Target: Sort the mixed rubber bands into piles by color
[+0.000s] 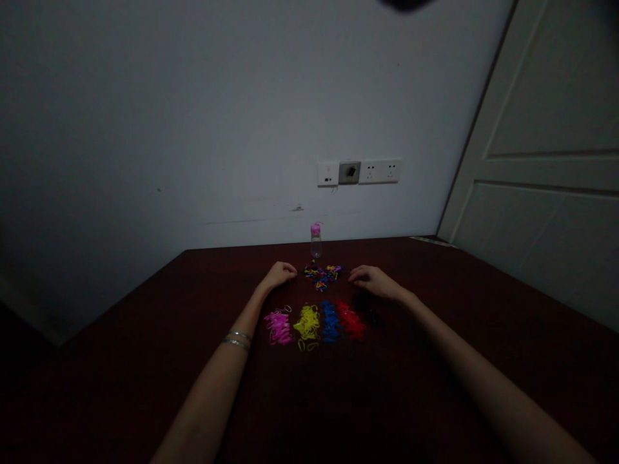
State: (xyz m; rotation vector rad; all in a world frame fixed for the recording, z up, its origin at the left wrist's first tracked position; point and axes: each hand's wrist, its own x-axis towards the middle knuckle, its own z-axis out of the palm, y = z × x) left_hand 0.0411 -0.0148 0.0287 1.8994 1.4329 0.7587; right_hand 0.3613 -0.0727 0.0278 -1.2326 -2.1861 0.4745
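Note:
A mixed pile of colourful small rubber bands (pixel 323 274) lies on the dark red table between my hands. Just left of it rests my left hand (pixel 280 274), its fingers curled together; whether anything small is in them is hidden. On the pile's right is my right hand (pixel 372 281), its fingers loosely bent and a little apart, with nothing visible in them. Nearer to me, sorted heaps lie in a row: pink bands (pixel 279 327), yellow bands (pixel 308 322), blue bands (pixel 331 322) and red bands (pixel 351 320). Black bands (pixel 370 316) show faintly beside the red.
Behind the mixed pile stands a clear bottle (pixel 316 246) with a pink top. The table (pixel 159 361) meets a pale wall (pixel 232 129) with a socket panel (pixel 380 171). A panelled door (pixel 546 142) is at the right.

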